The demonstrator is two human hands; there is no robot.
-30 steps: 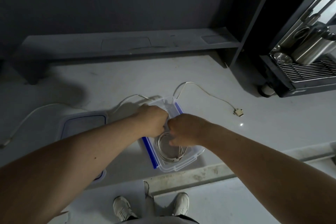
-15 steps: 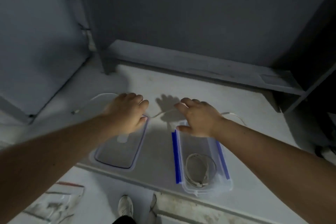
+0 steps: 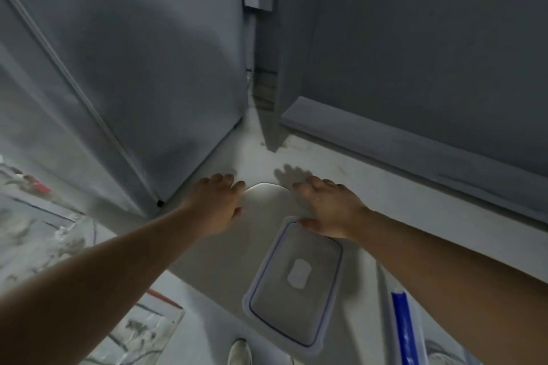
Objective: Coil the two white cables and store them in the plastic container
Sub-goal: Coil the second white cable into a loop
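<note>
Left hand [image 3: 218,204] and right hand [image 3: 327,210] spread flat, fingers apart, holding nothing; a blurred white cable [image 3: 267,186] loops between their fingertips; lid [image 3: 292,287] lies under the right wrist

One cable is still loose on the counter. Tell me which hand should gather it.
Left, probably. The left hand has its fingers at the white cable loop. The right hand lies farther along, its thumb touching the lid.
</note>
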